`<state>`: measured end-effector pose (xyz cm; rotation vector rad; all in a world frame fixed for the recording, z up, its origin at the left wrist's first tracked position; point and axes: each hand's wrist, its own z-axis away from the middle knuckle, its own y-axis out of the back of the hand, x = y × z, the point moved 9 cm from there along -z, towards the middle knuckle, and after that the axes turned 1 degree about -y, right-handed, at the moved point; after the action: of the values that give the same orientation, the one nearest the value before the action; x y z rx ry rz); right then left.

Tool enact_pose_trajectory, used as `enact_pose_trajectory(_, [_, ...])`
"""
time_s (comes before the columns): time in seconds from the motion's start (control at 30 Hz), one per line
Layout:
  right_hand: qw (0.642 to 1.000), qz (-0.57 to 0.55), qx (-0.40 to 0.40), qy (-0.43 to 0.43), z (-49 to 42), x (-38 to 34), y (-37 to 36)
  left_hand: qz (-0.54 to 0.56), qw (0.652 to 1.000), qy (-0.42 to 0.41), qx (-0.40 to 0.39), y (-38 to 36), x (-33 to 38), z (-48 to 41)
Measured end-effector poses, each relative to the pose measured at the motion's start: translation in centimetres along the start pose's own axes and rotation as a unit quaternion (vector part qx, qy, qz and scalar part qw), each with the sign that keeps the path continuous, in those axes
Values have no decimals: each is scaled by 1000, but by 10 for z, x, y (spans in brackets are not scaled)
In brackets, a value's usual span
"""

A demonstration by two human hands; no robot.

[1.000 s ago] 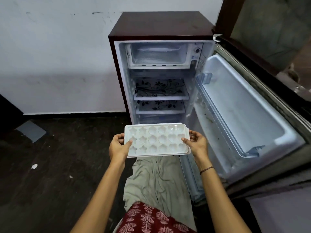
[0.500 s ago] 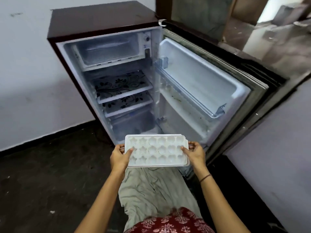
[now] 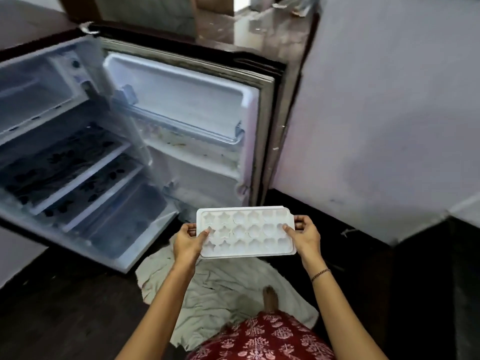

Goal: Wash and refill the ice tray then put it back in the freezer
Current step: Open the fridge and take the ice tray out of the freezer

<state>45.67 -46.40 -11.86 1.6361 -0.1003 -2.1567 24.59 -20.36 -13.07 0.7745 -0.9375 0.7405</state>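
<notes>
A white ice tray with star and flower shaped cells is held level in front of me, just right of the open fridge. My left hand grips its left end, thumb on top. My right hand grips its right end the same way. The small fridge stands open at the left. Its freezer compartment shows at the upper left, blurred. The fridge door is swung wide behind the tray.
A pale wall rises close on the right. A light cloth lies on the dark floor under the tray. Two patterned shelves and a bottom drawer sit inside the fridge. A doorway opens beyond the door at the top.
The view has swung right, so the fridge has slid to the left and the right wall has come in. Both hands keep their grip on the tray, which has moved away from the fridge opening.
</notes>
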Motion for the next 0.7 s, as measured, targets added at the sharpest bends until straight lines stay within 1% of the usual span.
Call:
enact_pose_trajectory(0.23, [991, -34, 125, -40, 24, 28, 89, -37, 992, -23, -122, -90, 16, 11])
enact_pose_trajectory(0.4, [978, -56, 195, -56, 31, 39, 143, -59, 979, -29, -193, -152, 28, 22])
enact_pose_trajectory(0.53, [966, -73, 237, -66, 36, 47, 191, -70, 966, -31, -247, -205, 37, 37])
enact_pose_trajectory(0.6, [962, -90, 246, -72, 39, 50, 214, -80, 959, -41, -267, -229, 45, 47])
enact_pose_trajectory(0.7, [953, -137, 258, -76, 44, 52, 250, -98, 943, -48, -315, -271, 57, 67])
